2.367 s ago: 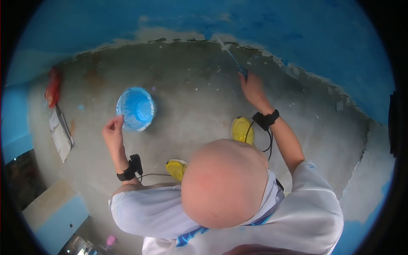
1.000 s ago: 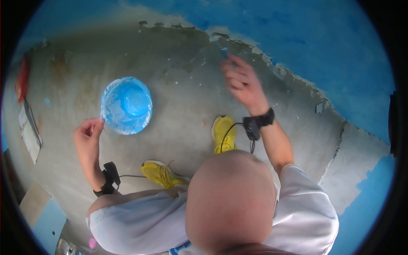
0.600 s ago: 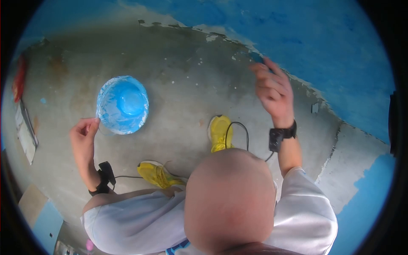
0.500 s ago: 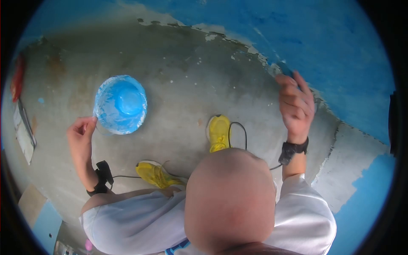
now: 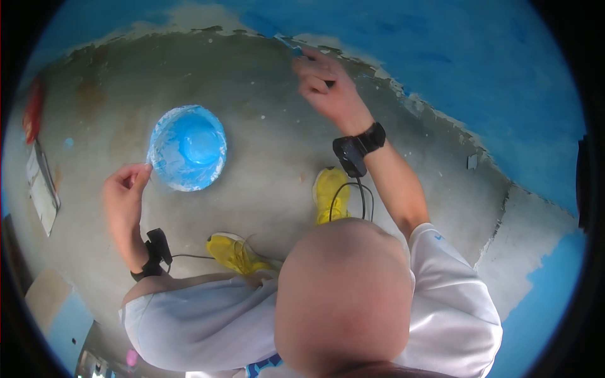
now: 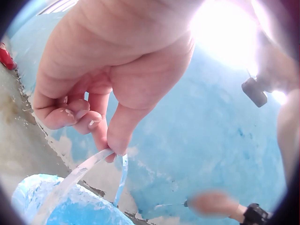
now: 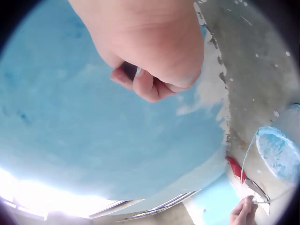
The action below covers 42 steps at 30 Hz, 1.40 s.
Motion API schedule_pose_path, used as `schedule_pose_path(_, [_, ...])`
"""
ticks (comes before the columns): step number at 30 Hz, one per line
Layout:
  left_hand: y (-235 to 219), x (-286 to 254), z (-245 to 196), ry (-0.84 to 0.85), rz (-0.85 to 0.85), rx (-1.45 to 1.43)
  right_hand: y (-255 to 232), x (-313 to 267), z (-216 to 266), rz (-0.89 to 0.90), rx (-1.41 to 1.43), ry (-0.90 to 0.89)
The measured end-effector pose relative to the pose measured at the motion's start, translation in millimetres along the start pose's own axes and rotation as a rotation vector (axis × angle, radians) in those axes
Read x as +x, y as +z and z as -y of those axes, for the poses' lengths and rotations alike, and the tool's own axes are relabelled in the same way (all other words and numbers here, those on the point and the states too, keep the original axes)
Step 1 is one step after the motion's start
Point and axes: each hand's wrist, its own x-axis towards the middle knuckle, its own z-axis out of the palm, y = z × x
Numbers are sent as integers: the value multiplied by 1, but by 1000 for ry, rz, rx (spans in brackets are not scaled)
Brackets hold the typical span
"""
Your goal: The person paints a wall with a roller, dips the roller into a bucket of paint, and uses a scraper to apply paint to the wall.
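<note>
My left hand (image 5: pixel 124 198) pinches the raised handle (image 6: pixel 70 180) of a blue paint bucket (image 5: pixel 165 167) between thumb and fingertips. Pale paint smears the bucket's inner wall, and bright blue shows at its bottom. My right hand (image 5: pixel 331 91) is reached out to the foot of the blue wall (image 5: pixel 403 38). Curled fingers there grip a thin tool (image 5: pixel 285 41) with a dark handle and a pale end lying against the wall. In the right wrist view the back of the hand hides most of this tool; in the left wrist view the right hand (image 6: pixel 213 202) is blurred.
Yellow shoes (image 5: pixel 331 189) stand on the grey concrete floor (image 5: pixel 265 145), between the bucket and the right arm. A red object (image 5: pixel 31 113) and white flat pieces (image 5: pixel 42 189) lie far left. Black cables run from both wrist cameras. Peeling, unpainted patches line the wall's base.
The right hand swept right along the wall base with the tool, then came back left and farther out. The left hand keeps its pinch on the bucket's handle.
</note>
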Motion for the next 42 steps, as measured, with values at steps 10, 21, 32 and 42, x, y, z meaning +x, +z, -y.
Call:
schedule_pose_path(10, [-2, -5, 11, -20, -43, -17, 45, -46, -8, -2, 73, -3])
schedule_pose_path(21, [1, -3, 6, 29, -39, -43, 84, -123, -29, 61, -10, -94])
schedule_pose_path(32, [6, -11, -3, 110, 62, -33, -24, 100, -2, -37, 11, 88])
schedule_pose_path(42, [6, -3, 8, 62, 50, -109, 75, -62, -24, 63, 48, 87])
